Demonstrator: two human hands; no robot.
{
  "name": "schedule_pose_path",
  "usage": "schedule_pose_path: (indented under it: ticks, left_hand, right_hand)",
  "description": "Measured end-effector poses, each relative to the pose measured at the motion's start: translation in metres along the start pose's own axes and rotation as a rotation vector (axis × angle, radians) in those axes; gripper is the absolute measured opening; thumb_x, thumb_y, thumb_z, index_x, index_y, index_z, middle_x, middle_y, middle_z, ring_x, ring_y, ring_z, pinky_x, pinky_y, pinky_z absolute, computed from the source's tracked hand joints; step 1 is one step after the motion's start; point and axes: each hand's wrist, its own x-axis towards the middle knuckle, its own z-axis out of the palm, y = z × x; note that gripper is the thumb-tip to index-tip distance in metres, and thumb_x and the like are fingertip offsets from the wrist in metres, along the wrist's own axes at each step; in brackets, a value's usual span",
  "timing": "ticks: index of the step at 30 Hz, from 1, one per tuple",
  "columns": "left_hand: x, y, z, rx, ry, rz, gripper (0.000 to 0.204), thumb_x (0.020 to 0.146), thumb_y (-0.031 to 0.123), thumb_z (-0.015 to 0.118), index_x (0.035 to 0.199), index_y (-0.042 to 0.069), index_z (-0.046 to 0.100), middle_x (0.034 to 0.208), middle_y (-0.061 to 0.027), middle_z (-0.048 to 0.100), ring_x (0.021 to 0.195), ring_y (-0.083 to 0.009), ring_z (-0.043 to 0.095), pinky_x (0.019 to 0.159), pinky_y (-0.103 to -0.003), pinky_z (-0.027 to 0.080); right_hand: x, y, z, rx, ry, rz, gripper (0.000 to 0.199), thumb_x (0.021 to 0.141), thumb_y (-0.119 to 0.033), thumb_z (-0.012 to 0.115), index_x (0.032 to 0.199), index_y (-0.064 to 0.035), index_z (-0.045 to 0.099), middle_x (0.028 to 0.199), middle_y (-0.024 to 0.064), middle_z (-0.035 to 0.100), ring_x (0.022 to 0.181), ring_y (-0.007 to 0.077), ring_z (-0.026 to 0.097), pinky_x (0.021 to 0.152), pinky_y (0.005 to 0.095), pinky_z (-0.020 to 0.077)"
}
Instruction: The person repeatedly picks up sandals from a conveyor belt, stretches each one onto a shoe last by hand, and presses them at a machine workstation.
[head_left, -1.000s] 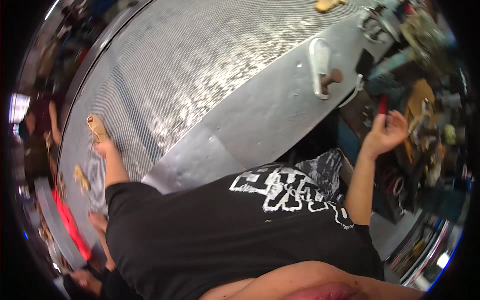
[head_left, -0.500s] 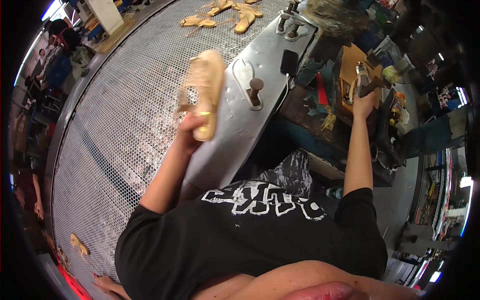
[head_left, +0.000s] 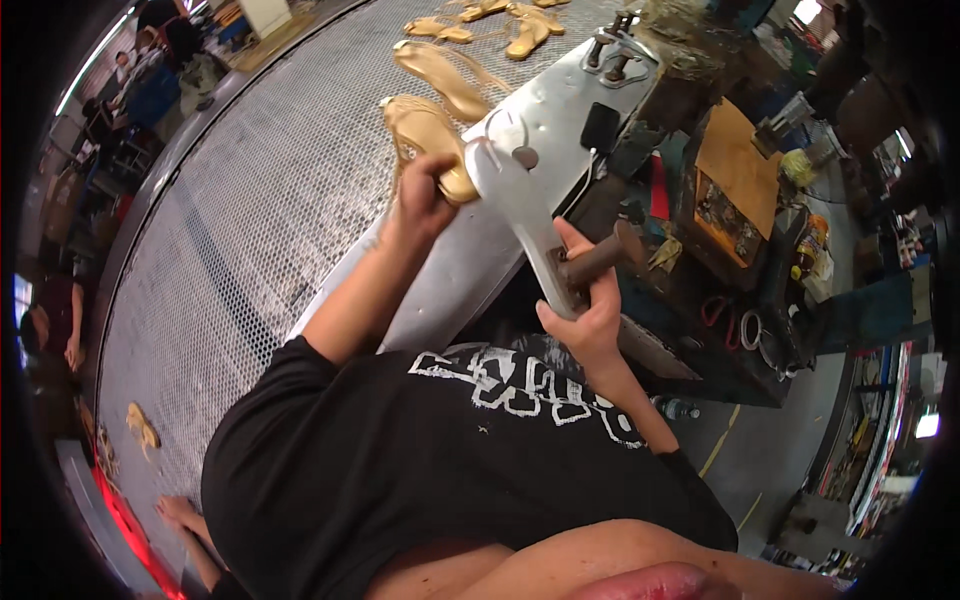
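My left hand (head_left: 425, 195) is closed round the near end of a tan-gold sandal (head_left: 422, 130), over the edge between mesh and metal strip. Just beyond it lies a second gold sandal (head_left: 440, 76) on the mesh. In my right hand (head_left: 590, 318) is a flat, sole-shaped metal plate (head_left: 512, 190) with a rusty brown peg (head_left: 605, 252). My fingers wrap round the peg's base, and the plate's far end comes close to the held sandal; whether they touch I cannot tell. A similar plate (head_left: 506, 128) lies on the strip, partly hidden.
A wide mesh table (head_left: 270, 200) spreads to the left, with several gold sandals (head_left: 528, 38) at its far end. The metal strip (head_left: 450, 285) bears a phone (head_left: 600, 127) with a cable. At right stand an open cardboard box (head_left: 738, 165) and scissors (head_left: 718, 312).
My right hand has come from the box at right to the middle, with the pegged plate in it. The left-hand sandal is lower and tilted; a second sandal now shows beyond it.
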Motion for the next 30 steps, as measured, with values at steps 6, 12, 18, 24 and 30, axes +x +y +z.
schedule_pose_path:
  ticks: [6,12,18,24,30]
  left_hand:
    - [-0.012,-0.052,0.006,0.294,-0.01,0.249,0.042,0.093,0.029,0.043,0.115,-0.005,0.054,0.109,-0.0202,0.062,0.101,-0.0287,0.062,0.089,-0.038,0.05]
    - [-0.068,-0.154,0.086,0.736,-0.439,0.269,0.055,0.094,0.021,0.055,0.141,0.0,0.034,0.133,-0.0121,0.047,0.109,-0.0175,0.055,0.097,-0.03,0.041]
    - [-0.047,-0.142,0.082,0.96,-0.631,-0.136,0.052,0.095,0.013,0.056,0.143,0.005,0.037,0.122,-0.0079,0.052,0.108,-0.0138,0.053,0.096,-0.029,0.04]
    - [-0.062,-0.128,0.075,0.972,-0.728,-0.323,0.044,0.092,0.011,0.061,0.134,0.004,0.048,0.11,-0.0045,0.059,0.103,-0.0111,0.054,0.092,-0.027,0.043]
    - [-0.087,-0.063,0.006,1.116,-0.377,0.126,0.036,0.086,0.007,0.064,0.122,0.009,0.061,0.1,-0.0062,0.065,0.088,-0.0154,0.063,0.076,-0.028,0.051]
  right_hand:
    - [-0.022,-0.013,-0.015,-0.126,-0.133,-0.033,0.053,0.064,-0.004,0.07,0.109,-0.0042,0.043,0.138,0.0192,0.047,0.13,0.0283,0.043,0.104,0.036,0.0341]
    - [-0.019,0.001,-0.044,-0.274,0.203,-0.205,0.055,0.065,-0.005,0.074,0.11,-0.0046,0.043,0.138,0.0196,0.045,0.135,0.0307,0.037,0.107,0.0408,0.0317]
    - [0.005,0.016,-0.132,-0.582,0.613,-0.097,0.058,0.076,-0.008,0.075,0.125,0.0001,0.044,0.128,0.0185,0.053,0.12,0.0262,0.052,0.099,0.0344,0.04]
    - [0.094,0.086,-0.256,-1.099,0.673,0.305,0.073,0.062,-0.023,0.083,0.115,0.0066,0.044,0.106,0.026,0.058,0.102,0.0436,0.057,0.088,0.044,0.0464]
    - [0.12,0.114,-0.31,-1.247,0.535,0.115,0.057,0.071,-0.033,0.077,0.107,0.0061,0.056,0.106,0.0253,0.061,0.1,0.0401,0.059,0.087,0.0451,0.0456]
